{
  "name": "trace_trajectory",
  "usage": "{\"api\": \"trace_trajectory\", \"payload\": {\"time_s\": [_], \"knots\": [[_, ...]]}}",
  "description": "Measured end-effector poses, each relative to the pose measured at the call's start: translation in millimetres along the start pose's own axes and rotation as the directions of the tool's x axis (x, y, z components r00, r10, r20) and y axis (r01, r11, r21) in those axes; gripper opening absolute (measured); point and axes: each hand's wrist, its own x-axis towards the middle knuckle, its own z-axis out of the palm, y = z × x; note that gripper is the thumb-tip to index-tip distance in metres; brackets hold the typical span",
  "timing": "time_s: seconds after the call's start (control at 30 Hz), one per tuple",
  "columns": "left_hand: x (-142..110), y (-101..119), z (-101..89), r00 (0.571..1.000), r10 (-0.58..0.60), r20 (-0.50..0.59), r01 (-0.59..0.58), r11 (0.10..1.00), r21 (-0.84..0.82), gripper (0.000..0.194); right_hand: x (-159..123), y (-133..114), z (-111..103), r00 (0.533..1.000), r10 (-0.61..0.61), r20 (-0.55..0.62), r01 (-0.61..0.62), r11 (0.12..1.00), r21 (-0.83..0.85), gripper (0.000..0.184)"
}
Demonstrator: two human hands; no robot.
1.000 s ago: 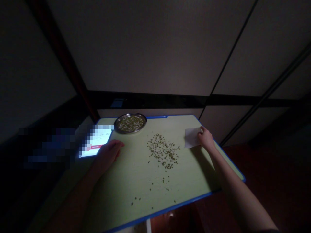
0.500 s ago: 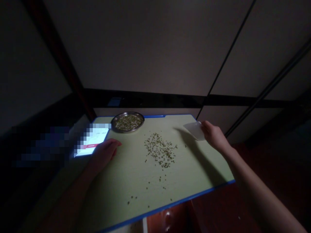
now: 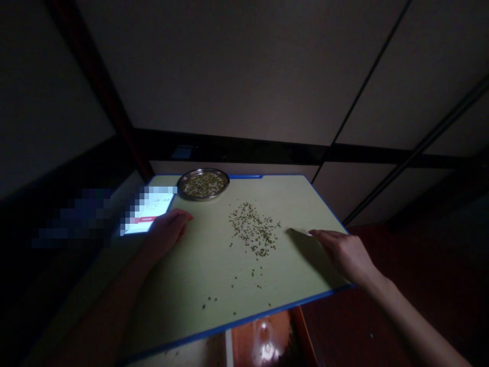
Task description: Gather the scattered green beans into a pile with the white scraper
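My right hand [image 3: 344, 252] grips a thin white scraper [image 3: 304, 232], now seen almost edge-on and low over the right of the table; the fingers cover most of it. To its left lies a loose scatter of small green beans [image 3: 255, 229], apart from the scraper, with a few strays toward the front edge. My left hand [image 3: 170, 227] rests on the left of the table with its fingers curled in, beside the lit screen [image 3: 151, 209]; nothing shows in it. Behind that hand stands a round metal tray [image 3: 183, 194] with more green beans spread in it.
The pale green table [image 3: 183, 295] has a blue rim. Panelled cabinet doors [image 3: 237, 71] rise right behind it. Below the front edge is an orange-brown container [image 3: 263, 339], shiny inside. Dark red floor [image 3: 382, 316] shows at the right.
My right hand has come down and nearer, and the scraper has turned from showing its flat face to edge-on. The view has shifted slightly; my left hand and the beans stay put.
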Motion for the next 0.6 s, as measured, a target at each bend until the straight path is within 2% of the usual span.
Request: {"api": "trace_trajectory", "payload": {"time_s": [0.13, 0.27, 0.43, 0.6], "knots": [[-2, 7, 0.0, 1.0, -0.014, -0.009, 0.014, 0.999, 0.035, 0.031, -22, -20, -13, 0.997, -0.074, -0.006, 0.074, 0.995, 0.062, 0.049], [-3, 8, 0.8, 1.0, -0.013, -0.02, 0.013, 1.0, 0.024, 0.029, -31, -37, -29, 0.994, -0.111, 0.012, 0.108, 0.984, 0.145, 0.049], [-4, 9, 0.9, 1.0, -0.022, -0.016, 0.022, 1.0, -0.012, 0.028, -24, -41, -54, 0.992, -0.111, 0.057, 0.096, 0.971, 0.22, 0.045], [-5, 11, 1.2, 0.999, -0.034, -0.021, 0.033, 0.998, -0.054, 0.026, -6, -47, -73, 0.957, -0.25, 0.15, 0.202, 0.939, 0.278, 0.043]]}}
